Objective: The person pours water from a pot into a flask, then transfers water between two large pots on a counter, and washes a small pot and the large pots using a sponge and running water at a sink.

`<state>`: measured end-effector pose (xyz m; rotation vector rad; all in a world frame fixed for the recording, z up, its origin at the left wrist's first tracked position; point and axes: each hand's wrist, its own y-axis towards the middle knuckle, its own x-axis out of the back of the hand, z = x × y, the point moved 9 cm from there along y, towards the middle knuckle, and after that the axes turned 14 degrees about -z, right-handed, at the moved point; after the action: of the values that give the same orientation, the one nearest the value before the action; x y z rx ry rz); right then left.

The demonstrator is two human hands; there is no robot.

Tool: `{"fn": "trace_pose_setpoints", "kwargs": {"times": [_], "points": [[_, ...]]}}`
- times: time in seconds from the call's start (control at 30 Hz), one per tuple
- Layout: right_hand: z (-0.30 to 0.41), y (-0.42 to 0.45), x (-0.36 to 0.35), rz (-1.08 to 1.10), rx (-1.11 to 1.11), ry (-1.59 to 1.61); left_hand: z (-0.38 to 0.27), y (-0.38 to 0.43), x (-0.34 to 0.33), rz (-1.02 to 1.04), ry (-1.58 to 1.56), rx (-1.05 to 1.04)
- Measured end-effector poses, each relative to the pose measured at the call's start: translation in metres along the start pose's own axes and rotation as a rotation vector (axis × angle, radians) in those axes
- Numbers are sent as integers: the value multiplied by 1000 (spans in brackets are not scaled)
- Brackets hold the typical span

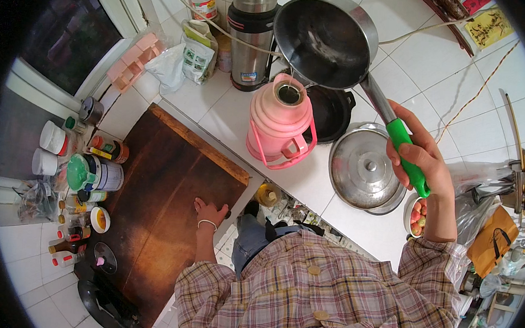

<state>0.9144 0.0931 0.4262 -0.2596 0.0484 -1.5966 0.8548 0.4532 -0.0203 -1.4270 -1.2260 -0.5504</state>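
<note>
My right hand grips the green handle of a dark-lined saucepan. The pan is tilted, its rim above the mouth of a pink thermos flask. Thin streams of clear liquid run from the rim into the flask's mouth, which has no stopper in it. The flask stands upright on the white tiled counter, its carrying handle lowered. My left hand rests on a dark wooden board, fingers apart. A small dark thing beside its thumb is too hidden to name.
Behind the flask sit a black pot and a tall steel vacuum flask. A lidded metal pot stands right, near a bowl of reddish fruit. Jars and bottles line the board's left side. A cable crosses behind.
</note>
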Motion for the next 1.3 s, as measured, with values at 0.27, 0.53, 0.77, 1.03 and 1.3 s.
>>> {"fn": "trace_pose_setpoints", "kwargs": {"times": [0.27,0.53,0.77,1.03,1.3], "points": [[-4,-7,-5,32,24,-162,2,1,-2,-9,41,-24],[-7,-25,-7,80,322,-711,0,2,-4,-8,68,-11],[-73,7,52,-118,-1,-37,9,8,-13,-146,17,-80],[-318,169,88,-317,-293,-143,19,18,-23,-104,196,-139],[-386,228,81,-482,33,-771,-3,5,-7,-110,76,-115]]}}
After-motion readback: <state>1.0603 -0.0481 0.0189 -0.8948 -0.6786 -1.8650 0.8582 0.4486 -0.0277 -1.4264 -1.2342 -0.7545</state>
